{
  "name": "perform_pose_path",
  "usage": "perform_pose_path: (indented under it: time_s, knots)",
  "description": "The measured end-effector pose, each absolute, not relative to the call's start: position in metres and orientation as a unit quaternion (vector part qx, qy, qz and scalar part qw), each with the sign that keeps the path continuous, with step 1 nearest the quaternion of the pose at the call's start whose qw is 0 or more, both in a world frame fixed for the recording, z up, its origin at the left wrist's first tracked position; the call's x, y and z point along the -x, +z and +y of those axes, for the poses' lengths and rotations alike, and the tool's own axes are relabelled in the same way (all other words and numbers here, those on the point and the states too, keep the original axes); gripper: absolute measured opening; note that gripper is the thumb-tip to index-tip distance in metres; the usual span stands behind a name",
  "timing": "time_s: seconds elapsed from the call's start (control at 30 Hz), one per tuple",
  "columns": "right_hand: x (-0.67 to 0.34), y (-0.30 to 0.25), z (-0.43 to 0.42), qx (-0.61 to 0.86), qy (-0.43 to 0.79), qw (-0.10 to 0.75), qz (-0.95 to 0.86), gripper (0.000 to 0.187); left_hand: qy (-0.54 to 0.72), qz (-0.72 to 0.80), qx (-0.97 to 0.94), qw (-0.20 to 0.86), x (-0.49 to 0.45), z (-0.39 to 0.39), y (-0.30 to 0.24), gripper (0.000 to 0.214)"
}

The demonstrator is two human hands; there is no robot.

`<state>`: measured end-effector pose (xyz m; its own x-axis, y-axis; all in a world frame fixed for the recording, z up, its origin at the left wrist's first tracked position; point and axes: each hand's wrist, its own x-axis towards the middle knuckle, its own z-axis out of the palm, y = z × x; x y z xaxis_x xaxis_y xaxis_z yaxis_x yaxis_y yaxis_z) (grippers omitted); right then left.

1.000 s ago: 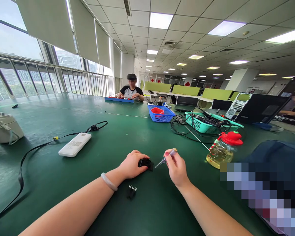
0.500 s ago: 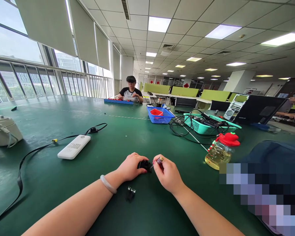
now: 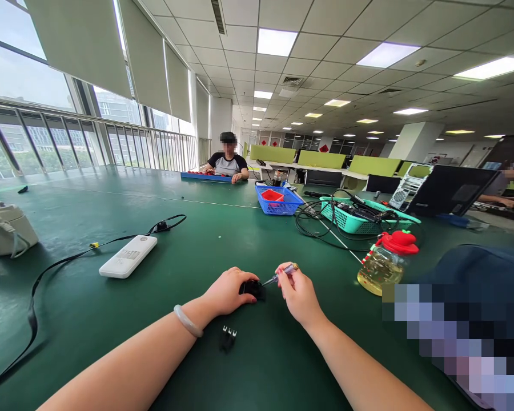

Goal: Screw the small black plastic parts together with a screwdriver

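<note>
My left hand (image 3: 229, 291) is closed around a small black part (image 3: 253, 289) on the green tabletop (image 3: 188, 365), thumb and fingers gripping its sides. Its exact kind is hard to make out, as the fingers cover some of it. In my right hand (image 3: 298, 294) a screwdriver (image 3: 278, 275) with a clear purplish handle is pinched between thumb and fingers. Its metal shaft slants down leftward, the tip at or close to the black part's right side. Nearer to me lies a black piece with silver fork-like prongs (image 3: 228, 338).
A white power bank (image 3: 128, 257) and black strap lie left. To the right stand a red-lidded jar (image 3: 381, 265), a green basket of cables (image 3: 346, 220) and a blue basket (image 3: 278, 204). A person (image 3: 229, 162) sits at the far edge by a blue tray (image 3: 205, 177).
My right hand has drawn slightly right and up, and the screwdriver now leans lower, showing more of its shaft. My left hand stays put. The person opposite has lowered an arm to the table.
</note>
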<state>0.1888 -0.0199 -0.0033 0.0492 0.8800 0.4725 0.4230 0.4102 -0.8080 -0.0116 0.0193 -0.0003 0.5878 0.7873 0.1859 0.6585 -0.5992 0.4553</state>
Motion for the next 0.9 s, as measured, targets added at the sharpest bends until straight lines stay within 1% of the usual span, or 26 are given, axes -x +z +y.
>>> perform_pose_path:
  time_s: [0.07, 0.17, 0.33, 0.4, 0.47, 0.53, 0.6, 0.67, 0.73, 0.9]
  knots:
    - [-0.188, 0.002, -0.027, 0.49, 0.154, 0.53, -0.675, 0.021, 0.185, 0.418, -0.873, 0.167, 0.011, 0.018, 0.0, 0.043]
    - [-0.185, 0.01, -0.04, 0.435, 0.084, 0.533, -0.721, 0.015, 0.179, 0.425, -0.874, 0.155, 0.01, 0.017, 0.001, 0.044]
    - [-0.171, 0.012, -0.049, 0.322, 0.01, 0.427, -0.845, 0.011, 0.184, 0.402, -0.886, 0.141, 0.01, 0.018, -0.001, 0.041]
    - [-0.166, 0.009, -0.047, 0.331, -0.01, 0.387, -0.861, 0.011, 0.188, 0.392, -0.89, 0.136, 0.01, 0.019, -0.001, 0.038]
    - [-0.164, 0.006, -0.044, 0.363, -0.004, 0.362, -0.859, 0.011, 0.191, 0.385, -0.893, 0.132, 0.01, 0.019, -0.002, 0.035]
    - [-0.165, 0.006, -0.043, 0.384, 0.02, 0.362, -0.849, 0.011, 0.191, 0.386, -0.893, 0.13, 0.01, 0.018, -0.001, 0.035]
    - [-0.169, 0.008, -0.043, 0.382, 0.04, 0.387, -0.838, 0.011, 0.19, 0.395, -0.889, 0.129, 0.009, 0.017, 0.0, 0.037]
    - [-0.172, 0.011, -0.045, 0.369, 0.039, 0.418, -0.829, 0.011, 0.188, 0.405, -0.886, 0.127, 0.009, 0.017, 0.0, 0.039]
    - [-0.174, 0.013, -0.047, 0.356, 0.025, 0.428, -0.83, 0.011, 0.186, 0.409, -0.885, 0.124, 0.009, 0.017, -0.001, 0.04]
    - [-0.168, 0.013, -0.049, 0.341, -0.005, 0.384, -0.858, 0.011, 0.19, 0.406, -0.886, 0.119, 0.01, 0.019, -0.005, 0.038]
